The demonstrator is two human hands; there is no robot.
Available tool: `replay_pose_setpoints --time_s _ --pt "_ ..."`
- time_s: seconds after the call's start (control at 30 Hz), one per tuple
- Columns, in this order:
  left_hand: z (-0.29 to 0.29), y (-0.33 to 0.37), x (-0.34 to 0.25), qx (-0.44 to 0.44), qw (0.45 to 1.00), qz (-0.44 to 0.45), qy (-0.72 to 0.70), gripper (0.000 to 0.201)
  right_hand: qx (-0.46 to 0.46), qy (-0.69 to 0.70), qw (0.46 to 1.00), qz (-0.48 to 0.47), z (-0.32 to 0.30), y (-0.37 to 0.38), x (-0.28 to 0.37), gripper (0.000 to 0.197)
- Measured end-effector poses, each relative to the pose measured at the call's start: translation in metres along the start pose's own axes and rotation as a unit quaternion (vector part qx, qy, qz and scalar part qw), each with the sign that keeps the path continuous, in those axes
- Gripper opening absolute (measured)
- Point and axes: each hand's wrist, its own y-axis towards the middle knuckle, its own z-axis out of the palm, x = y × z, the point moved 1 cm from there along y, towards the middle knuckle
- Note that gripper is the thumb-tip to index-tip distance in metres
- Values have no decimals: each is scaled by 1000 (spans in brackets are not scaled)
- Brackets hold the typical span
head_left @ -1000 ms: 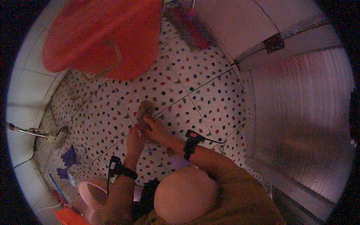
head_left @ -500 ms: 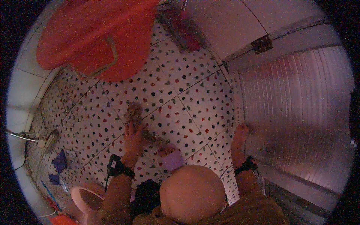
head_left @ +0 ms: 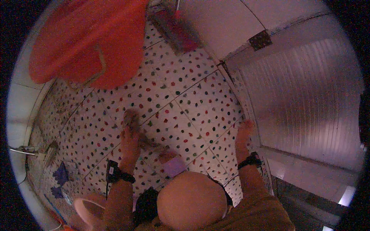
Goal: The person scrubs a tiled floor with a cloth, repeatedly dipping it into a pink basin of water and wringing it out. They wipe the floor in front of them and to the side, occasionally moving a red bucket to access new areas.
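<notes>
My left hand is held out over the speckled tile floor, its fingers stretched forward and a little blurred. Just beyond the fingertips lies a brownish patch; I cannot tell whether it is a thing or a shadow. My right hand is up against the near-side edge of a ribbed, translucent door panel. Its fingers look curled at that edge, but what they grip is hidden. Dark bands with small boxes circle both wrists. Below the left hand, a foot in a purple slipper stands on the tiles.
A large red plastic object with a curved handle fills the upper left. At the top stands a dark red, long-handled floor tool. A pale pink tub and crumpled blue cloth lie lower left. A tap juts from the left wall.
The view has shifted slightly, and the floor, red object and door frame sit further left. A bright gap has appeared below the door panel at lower right. Both hands hold similar positions.
</notes>
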Motion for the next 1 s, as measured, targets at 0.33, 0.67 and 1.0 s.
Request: replay_pose_setpoints --time_s 0.33,0.67,1.0 --pt "-63 3 -69 107 871 -29 -479 38 561 -29 787 -255 201 -205 228 85" --pt "-33 0 -113 144 788 -62 -596 38 455 -113 883 6 131 -119 221 48" --pt "-49 1 -55 167 849 -61 -497 36 243 -518 792 -210 98 9 130 53"
